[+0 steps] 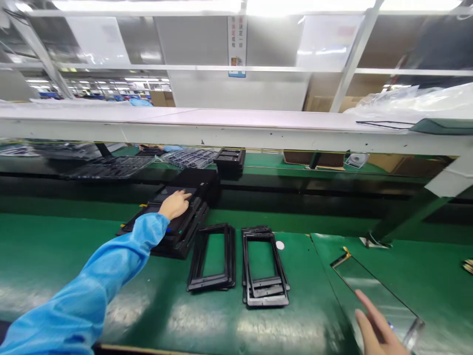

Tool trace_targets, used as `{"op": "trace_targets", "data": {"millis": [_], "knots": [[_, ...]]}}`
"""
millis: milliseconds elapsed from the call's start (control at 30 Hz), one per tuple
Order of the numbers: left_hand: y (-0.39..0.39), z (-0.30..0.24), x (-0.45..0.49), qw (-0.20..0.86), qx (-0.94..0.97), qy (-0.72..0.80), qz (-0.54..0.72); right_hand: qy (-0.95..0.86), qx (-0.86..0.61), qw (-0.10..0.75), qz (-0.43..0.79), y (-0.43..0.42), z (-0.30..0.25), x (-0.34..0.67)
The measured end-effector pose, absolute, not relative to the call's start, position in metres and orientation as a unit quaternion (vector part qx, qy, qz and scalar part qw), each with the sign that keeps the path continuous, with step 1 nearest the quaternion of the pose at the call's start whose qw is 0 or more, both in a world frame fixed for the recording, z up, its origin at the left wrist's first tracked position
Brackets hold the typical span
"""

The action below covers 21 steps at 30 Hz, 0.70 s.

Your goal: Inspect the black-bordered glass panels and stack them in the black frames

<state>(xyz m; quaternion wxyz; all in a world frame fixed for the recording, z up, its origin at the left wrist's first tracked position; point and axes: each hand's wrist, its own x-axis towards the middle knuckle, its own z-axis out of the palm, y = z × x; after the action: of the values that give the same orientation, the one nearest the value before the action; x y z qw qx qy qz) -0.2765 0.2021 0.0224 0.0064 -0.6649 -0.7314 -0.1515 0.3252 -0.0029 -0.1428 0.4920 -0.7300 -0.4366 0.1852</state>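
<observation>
There are two open-frame stacks point(267, 300), one clear panel point(379, 288) and one white disc point(280, 245).

The left hand point(176, 204) lies over a stack of black trays point(185, 237). Beside it on the green surface point(177, 318) sit two piles of black rectangular frames point(210, 282). The right hand point(381, 334), thumb and forefinger apart, is over a clear, dark-edged panel point(370, 284).

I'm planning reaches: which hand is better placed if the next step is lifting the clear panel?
Probably the right hand: it is open, right at the clear panel, whereas the left hand is well away, at the black stack.
</observation>
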Motion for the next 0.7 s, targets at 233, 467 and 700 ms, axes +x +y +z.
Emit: {"op": "trace_targets", "data": {"millis": [233, 467, 700], "knots": [[0.181, -0.014, -0.157, -0.102, -0.725, -0.652, -0.199, -0.565, -0.746, 0.352, 0.036, 0.021, -0.194, 0.388], [0.176, -0.044, -0.073, -0.207, -0.703, -0.648, -0.206, -0.667, -0.691, 0.277, 0.032, -0.061, -0.208, 0.356], [0.185, -0.029, -0.056, -0.322, -0.673, -0.626, -0.229, -0.626, -0.69, 0.356, 0.071, -0.108, -0.191, 0.342]]}}
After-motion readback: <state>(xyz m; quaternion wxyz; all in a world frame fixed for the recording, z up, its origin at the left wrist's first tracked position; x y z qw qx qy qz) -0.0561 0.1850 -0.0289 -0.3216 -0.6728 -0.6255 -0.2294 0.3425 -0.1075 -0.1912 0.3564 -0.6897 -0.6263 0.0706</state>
